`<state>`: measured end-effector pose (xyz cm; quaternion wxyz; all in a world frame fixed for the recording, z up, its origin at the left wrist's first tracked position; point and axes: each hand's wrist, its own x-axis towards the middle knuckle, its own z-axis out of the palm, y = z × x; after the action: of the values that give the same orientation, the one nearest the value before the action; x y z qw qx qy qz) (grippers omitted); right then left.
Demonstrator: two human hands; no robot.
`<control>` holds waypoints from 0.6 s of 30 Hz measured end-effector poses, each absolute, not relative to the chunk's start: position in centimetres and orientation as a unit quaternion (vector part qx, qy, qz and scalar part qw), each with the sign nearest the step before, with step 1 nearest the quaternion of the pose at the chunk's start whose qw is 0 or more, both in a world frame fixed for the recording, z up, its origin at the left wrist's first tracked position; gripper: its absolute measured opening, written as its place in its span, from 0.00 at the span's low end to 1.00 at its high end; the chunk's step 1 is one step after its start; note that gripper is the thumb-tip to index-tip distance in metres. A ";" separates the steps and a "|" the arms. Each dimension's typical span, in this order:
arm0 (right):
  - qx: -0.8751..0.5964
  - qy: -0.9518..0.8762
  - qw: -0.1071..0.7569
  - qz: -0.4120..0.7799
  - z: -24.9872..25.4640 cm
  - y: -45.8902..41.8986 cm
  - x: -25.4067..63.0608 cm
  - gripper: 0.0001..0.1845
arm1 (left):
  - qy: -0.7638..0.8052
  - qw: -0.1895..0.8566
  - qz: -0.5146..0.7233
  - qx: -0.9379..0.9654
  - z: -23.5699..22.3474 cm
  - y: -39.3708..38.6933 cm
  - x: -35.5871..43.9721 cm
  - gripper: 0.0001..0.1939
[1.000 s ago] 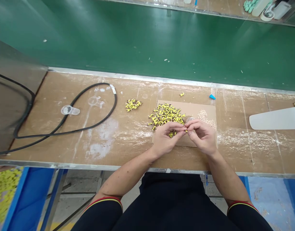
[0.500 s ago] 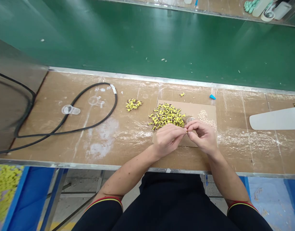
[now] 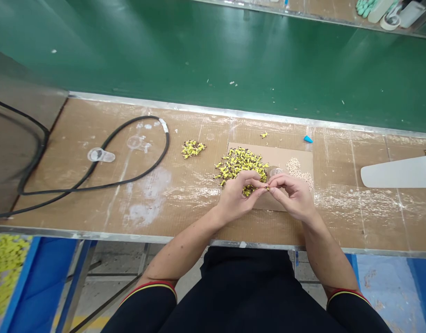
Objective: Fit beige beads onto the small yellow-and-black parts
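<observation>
Over the card (image 3: pixel 275 155), my left hand (image 3: pixel 233 198) and right hand (image 3: pixel 299 198), nearly closed, pinch one piece (image 3: pixel 268 188), likely light, best held by its ends.

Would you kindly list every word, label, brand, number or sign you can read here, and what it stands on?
None: no text can be read.
White band on the black cable: no legible writing.
Small yellow pieces: too small to tell.
Containers on the far shelf: too blurred to tell.
</observation>
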<state>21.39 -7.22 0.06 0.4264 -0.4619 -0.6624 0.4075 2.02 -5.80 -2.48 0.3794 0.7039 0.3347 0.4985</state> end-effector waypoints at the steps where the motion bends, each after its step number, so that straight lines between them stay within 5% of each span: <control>1: -0.461 -0.661 0.428 0.409 0.1 -7.2 21.4 0.05 | 0.336 0.384 0.496 0.703 -2.5 -5.8 2.0 0.15; 18: -0.496 -0.620 0.432 0.427 -0.3 -7.3 20.8 0.06 | 0.365 0.284 0.486 0.741 -2.7 -6.1 2.1 0.10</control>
<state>20.76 -7.34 -0.26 0.4321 -0.4960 -0.6204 0.4272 2.11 -6.10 -2.70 0.2844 0.7414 0.3653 0.4858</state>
